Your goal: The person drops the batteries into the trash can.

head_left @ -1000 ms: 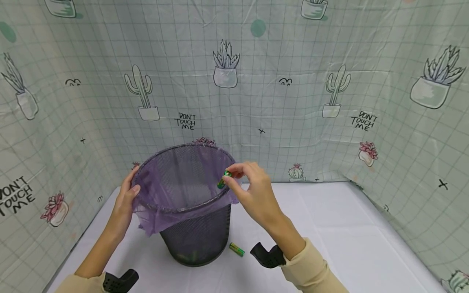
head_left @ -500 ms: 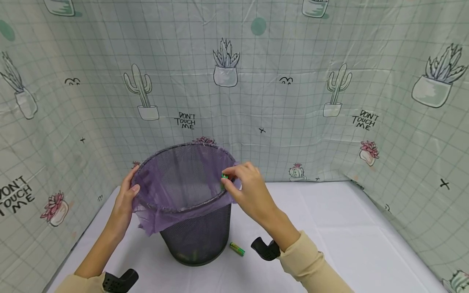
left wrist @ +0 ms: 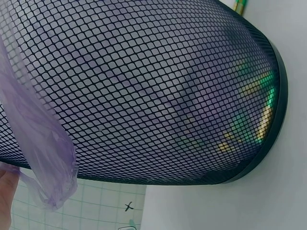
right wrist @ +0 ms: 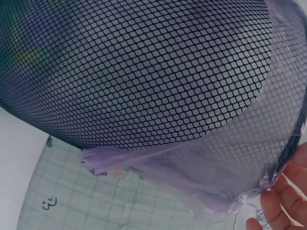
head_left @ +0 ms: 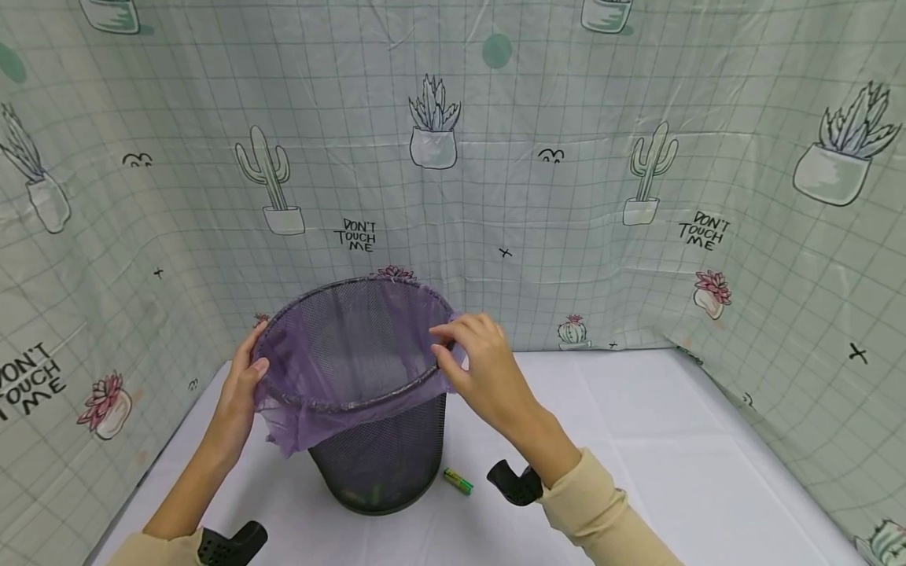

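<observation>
A black mesh wastebasket (head_left: 396, 456), tilted slightly, has a purple plastic liner (head_left: 304, 428) folded over its rim. My left hand (head_left: 239, 389) grips the rim on the left, thumb in front. Over the right side of the rim, my right hand (head_left: 484, 365) has thumb and forefinger apart, with nothing visible between them. In the right wrist view its fingers (right wrist: 276, 208) are beside the lined rim. One green and gold battery (head_left: 458, 481) lies on the table, right of the basket's base. Blurred green and gold shapes (left wrist: 264, 122) show through the mesh near the bottom.
The table has a white cloth (head_left: 637, 456). A grid-patterned curtain (head_left: 495, 196) with cactus drawings surrounds it at the back and sides. Black wrist mounts (head_left: 515, 482) sit at both sleeves.
The battery that my right hand pinched over the rim has left the fingers and is out of sight in the head view. My left hand still holds the rim.
</observation>
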Demonstrator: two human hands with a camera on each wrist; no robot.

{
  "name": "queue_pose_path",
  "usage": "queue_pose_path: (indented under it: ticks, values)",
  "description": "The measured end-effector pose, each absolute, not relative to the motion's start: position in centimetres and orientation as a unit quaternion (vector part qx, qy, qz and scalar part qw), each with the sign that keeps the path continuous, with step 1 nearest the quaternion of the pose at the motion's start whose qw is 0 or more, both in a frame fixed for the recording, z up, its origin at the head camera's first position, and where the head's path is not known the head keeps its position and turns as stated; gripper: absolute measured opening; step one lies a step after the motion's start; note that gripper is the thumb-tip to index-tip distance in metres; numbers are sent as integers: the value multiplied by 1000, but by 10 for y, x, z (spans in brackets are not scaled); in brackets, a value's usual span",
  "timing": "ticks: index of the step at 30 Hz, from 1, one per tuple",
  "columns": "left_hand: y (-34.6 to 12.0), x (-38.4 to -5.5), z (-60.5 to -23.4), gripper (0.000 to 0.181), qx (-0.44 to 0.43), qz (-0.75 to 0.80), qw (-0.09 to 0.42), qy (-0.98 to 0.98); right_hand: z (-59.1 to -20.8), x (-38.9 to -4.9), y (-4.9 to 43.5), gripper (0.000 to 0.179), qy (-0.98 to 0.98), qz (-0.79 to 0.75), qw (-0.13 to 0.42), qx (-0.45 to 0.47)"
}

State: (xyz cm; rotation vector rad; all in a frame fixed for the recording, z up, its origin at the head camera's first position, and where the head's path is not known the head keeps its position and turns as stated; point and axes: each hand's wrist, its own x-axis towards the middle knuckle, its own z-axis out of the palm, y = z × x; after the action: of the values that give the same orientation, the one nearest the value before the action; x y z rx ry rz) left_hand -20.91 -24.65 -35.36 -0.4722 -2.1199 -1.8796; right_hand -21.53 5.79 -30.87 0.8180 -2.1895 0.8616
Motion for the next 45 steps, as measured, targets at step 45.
queue_pose_path:
  ticks: [45]
  values:
    - [-246,-209,-355,62,-160,-655,130,-727,-468,-212,92,29,-892,438,-24,109]
